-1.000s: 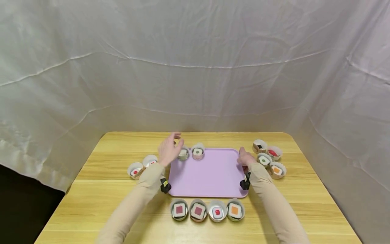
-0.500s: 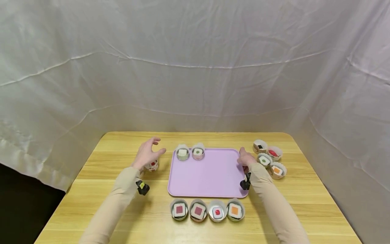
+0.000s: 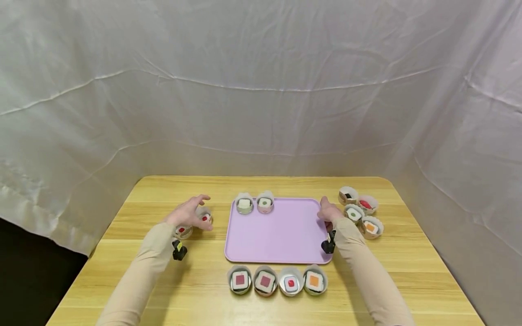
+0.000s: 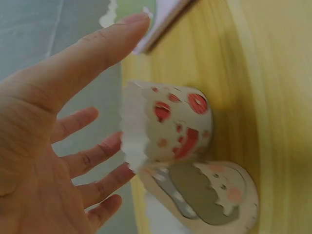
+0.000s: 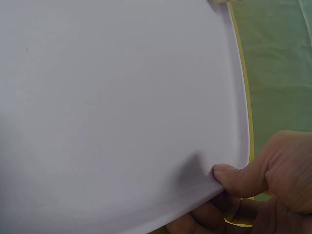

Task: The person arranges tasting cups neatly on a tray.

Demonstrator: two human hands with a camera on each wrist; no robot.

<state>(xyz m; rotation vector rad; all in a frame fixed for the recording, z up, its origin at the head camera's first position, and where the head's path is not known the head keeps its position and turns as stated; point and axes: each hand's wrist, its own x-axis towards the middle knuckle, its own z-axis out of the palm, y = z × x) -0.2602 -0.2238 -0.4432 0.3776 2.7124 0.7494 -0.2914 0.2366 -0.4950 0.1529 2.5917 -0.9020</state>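
Observation:
My left hand (image 3: 188, 213) hovers with spread fingers over two paper baking cups left of the tray. In the left wrist view, a white cup with red prints (image 4: 170, 124) stands in front of the palm, fingertips close to its scalloped rim. Beside it is a cup with a cartoon face (image 4: 222, 192). From above, each holds a white piece with a red centre. My right hand (image 3: 329, 212) grips the right rim of the lilac tray (image 3: 279, 235), thumb (image 5: 241, 180) on top and fingers curled beneath. Two cups with white pieces, one plain (image 3: 244, 204), one green-centred (image 3: 265, 203), stand in its far left corner.
A row of several filled cups (image 3: 265, 281) stands along the tray's front edge. Several more cups (image 3: 353, 213) cluster right of my right hand. The wooden table (image 3: 408, 271) is enclosed by pale cloth (image 3: 261, 113) behind and at the sides.
My left hand has moved left from above the tray's far left corner, then lower, over the two cups at the left. The right hand keeps its grip on the tray.

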